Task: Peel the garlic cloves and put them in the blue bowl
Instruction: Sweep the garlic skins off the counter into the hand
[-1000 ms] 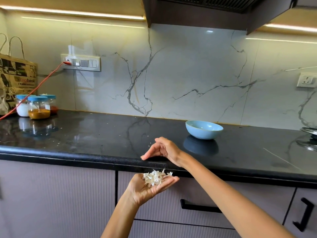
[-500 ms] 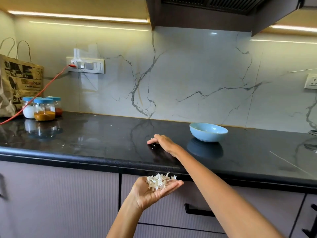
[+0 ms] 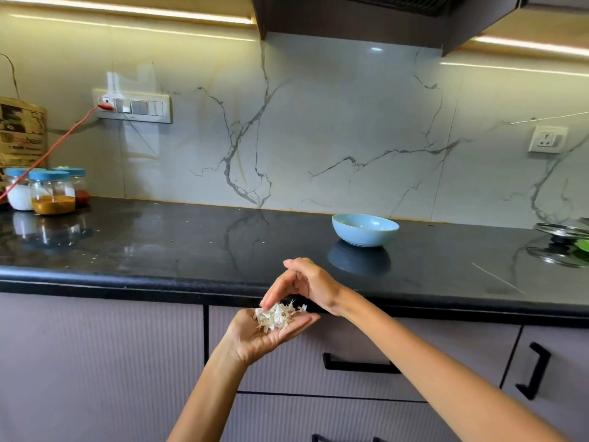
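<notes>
My left hand (image 3: 264,336) is held palm up just below the counter's front edge, cupping a small heap of white garlic skins (image 3: 277,315). My right hand (image 3: 306,283) hovers over it with fingers pointing down, their tips touching the top of the heap. The blue bowl (image 3: 365,229) stands on the black counter (image 3: 191,244), behind and to the right of both hands; its inside is hidden from this angle. No whole garlic cloves are visible.
Three blue-lidded spice jars (image 3: 52,193) and a paper bag (image 3: 20,132) sit at the far left, with a red cable (image 3: 63,135) running to the wall socket. A steel lid (image 3: 564,232) lies at the far right. Small skin flecks dot the counter. Drawers with black handles (image 3: 360,365) are below.
My right hand has come back from the counter surface toward me and now reaches down onto the skins in my left palm. My left hand has stayed cupped below the edge.
</notes>
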